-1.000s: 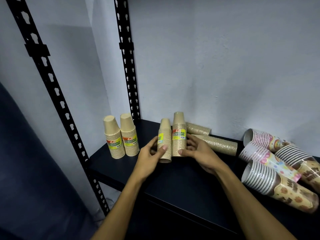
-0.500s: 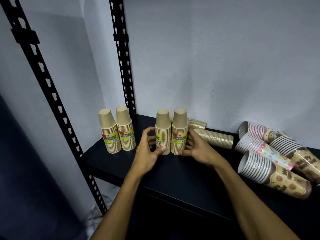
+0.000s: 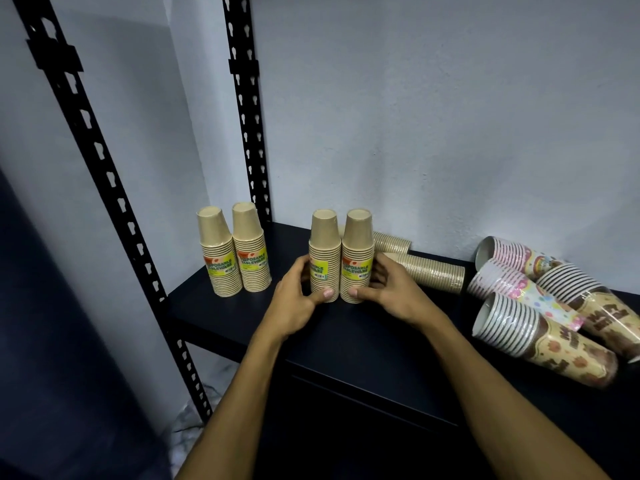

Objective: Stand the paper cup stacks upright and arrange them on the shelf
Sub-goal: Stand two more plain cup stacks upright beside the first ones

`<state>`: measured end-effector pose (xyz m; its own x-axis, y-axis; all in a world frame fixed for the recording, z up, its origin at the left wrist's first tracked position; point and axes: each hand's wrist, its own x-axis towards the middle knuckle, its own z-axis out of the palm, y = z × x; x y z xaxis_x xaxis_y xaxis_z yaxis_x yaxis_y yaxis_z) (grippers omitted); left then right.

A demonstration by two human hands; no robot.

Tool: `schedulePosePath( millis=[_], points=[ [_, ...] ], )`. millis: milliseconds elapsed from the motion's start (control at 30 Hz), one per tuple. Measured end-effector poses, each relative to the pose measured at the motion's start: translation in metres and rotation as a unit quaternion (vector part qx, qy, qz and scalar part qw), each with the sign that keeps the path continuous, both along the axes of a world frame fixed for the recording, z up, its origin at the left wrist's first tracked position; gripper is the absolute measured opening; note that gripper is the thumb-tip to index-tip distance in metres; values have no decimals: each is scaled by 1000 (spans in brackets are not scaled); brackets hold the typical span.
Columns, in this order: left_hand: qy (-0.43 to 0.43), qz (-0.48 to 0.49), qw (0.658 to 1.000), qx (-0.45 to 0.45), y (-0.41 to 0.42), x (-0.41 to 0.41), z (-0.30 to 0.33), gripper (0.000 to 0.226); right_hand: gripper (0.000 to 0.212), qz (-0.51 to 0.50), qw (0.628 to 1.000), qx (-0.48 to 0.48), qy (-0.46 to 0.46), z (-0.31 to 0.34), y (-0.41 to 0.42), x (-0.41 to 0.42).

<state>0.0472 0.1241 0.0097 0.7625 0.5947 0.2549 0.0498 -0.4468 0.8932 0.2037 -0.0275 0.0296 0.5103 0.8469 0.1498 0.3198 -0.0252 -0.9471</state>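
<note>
Upright, two kraft stacks [image 3: 341, 258] (touching) stand between left hand [image 3: 294, 299] and right hand [image 3: 391, 289], each seemingly clasping one.

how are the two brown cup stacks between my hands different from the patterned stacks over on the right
The two brown stacks stand upright, bases up; the patterned stacks lie on their sides. The brown ones are plain kraft with yellow labels; the patterned ones are printed in pink, dots and brown. The left hand and right hand grip the brown pair; nothing touches the patterned ones. Both sit on the black shelf.
</note>
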Motion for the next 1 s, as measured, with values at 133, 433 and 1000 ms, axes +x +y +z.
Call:
schedulePosePath(
  millis=[133,433,1000],
  points=[
    [-1,12,1000,11,-1,0,2,75,65,0,1000,3,-8,2,-1,-1],
    [-22,11,999,-28,2,0,-1,74,67,-13,1000,1,-19,-1,2,-4],
    [-32,-1,999,-41,2,-1,2,69,67,-1,1000,-7,-27,-1,3,-4]
  ],
)
